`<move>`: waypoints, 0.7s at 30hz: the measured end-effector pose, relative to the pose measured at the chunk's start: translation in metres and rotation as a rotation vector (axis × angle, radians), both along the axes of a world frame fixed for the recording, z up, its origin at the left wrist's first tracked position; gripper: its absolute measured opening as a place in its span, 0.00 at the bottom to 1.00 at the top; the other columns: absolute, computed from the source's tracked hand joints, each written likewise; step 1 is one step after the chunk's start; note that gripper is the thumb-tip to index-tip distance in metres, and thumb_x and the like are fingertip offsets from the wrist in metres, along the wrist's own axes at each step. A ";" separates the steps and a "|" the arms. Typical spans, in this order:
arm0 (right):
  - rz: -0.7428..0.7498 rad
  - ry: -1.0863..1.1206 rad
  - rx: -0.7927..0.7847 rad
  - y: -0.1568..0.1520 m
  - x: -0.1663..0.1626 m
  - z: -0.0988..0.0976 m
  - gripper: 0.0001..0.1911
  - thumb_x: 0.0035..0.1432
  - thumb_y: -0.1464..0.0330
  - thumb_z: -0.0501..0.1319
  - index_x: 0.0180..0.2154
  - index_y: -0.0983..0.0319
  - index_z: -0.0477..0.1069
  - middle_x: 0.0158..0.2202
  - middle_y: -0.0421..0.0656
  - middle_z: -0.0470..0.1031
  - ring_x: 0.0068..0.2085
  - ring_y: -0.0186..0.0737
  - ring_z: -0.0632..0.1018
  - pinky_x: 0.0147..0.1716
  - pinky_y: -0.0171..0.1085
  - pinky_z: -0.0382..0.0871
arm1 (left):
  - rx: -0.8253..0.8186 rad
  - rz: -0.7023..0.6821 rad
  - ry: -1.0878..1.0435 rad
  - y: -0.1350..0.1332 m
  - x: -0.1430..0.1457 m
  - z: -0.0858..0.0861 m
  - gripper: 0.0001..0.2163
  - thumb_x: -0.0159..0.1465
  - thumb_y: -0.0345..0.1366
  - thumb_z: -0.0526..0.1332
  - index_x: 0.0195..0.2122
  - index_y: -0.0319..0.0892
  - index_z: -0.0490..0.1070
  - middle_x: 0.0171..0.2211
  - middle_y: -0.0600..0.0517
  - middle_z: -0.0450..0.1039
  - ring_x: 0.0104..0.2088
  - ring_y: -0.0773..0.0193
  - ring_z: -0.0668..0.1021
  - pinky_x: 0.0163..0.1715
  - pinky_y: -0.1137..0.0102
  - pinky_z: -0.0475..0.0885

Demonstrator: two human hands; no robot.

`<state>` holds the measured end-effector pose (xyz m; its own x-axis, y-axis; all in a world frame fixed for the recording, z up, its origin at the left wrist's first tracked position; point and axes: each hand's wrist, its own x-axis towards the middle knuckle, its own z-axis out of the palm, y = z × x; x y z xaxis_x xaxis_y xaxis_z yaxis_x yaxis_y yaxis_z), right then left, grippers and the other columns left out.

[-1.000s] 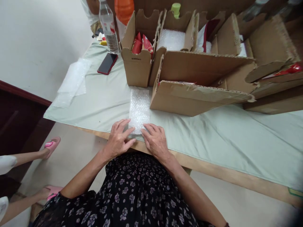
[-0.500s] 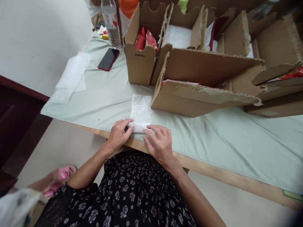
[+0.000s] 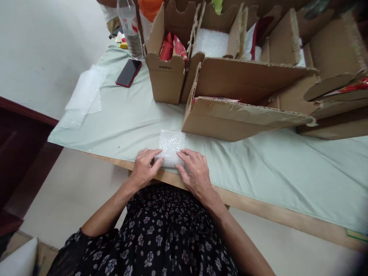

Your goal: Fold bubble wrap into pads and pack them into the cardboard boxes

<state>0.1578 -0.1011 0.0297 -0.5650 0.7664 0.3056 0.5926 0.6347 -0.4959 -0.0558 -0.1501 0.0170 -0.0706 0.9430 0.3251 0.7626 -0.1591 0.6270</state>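
A clear sheet of bubble wrap lies at the front edge of the green-clothed table, its near end rolled or folded into a flat bundle. My left hand grips the left end of that bundle between thumb and fingers. At the right end, my right hand does the same, thumb below and fingertips on top. Whether anything is wrapped inside the bundle, I cannot tell. More loose bubble wrap sheets lie flat on the left part of the table.
A phone and a plastic bottle are at the back left. Cut cardboard boxes stand along the back, one holding red packets, another bubble wrap. A long cardboard box sits close beyond my right hand.
The flat part of the bubble wrap beyond my hands has become shorter, and the bundle is thicker. At lower left, a person's pink-shod feet have gone out of view.
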 end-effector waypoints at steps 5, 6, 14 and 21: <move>0.070 -0.125 0.113 0.005 -0.013 -0.007 0.17 0.66 0.69 0.64 0.56 0.59 0.74 0.56 0.51 0.79 0.55 0.53 0.76 0.52 0.50 0.69 | -0.051 0.155 0.003 0.022 0.003 -0.005 0.12 0.67 0.37 0.64 0.50 0.41 0.77 0.41 0.46 0.79 0.42 0.55 0.80 0.48 0.58 0.75; 0.079 -0.142 0.089 0.008 -0.015 -0.010 0.17 0.66 0.70 0.64 0.55 0.59 0.75 0.56 0.51 0.79 0.54 0.53 0.77 0.50 0.50 0.69 | -0.059 0.184 -0.055 0.021 0.003 -0.003 0.14 0.67 0.38 0.64 0.52 0.42 0.77 0.42 0.46 0.78 0.42 0.56 0.80 0.48 0.59 0.75; -0.053 0.283 -0.413 0.012 -0.014 -0.011 0.14 0.69 0.66 0.59 0.52 0.58 0.77 0.50 0.46 0.84 0.49 0.46 0.82 0.50 0.45 0.75 | -0.275 0.286 -1.027 -0.011 0.022 0.015 0.26 0.62 0.43 0.69 0.59 0.40 0.71 0.54 0.43 0.78 0.52 0.54 0.82 0.57 0.58 0.76; -0.138 0.392 -0.427 -0.003 0.012 0.000 0.16 0.66 0.58 0.63 0.51 0.58 0.76 0.51 0.49 0.81 0.48 0.47 0.82 0.50 0.47 0.77 | -0.372 0.084 -1.068 -0.006 0.041 0.012 0.17 0.62 0.39 0.65 0.52 0.42 0.75 0.49 0.46 0.83 0.50 0.54 0.83 0.53 0.60 0.79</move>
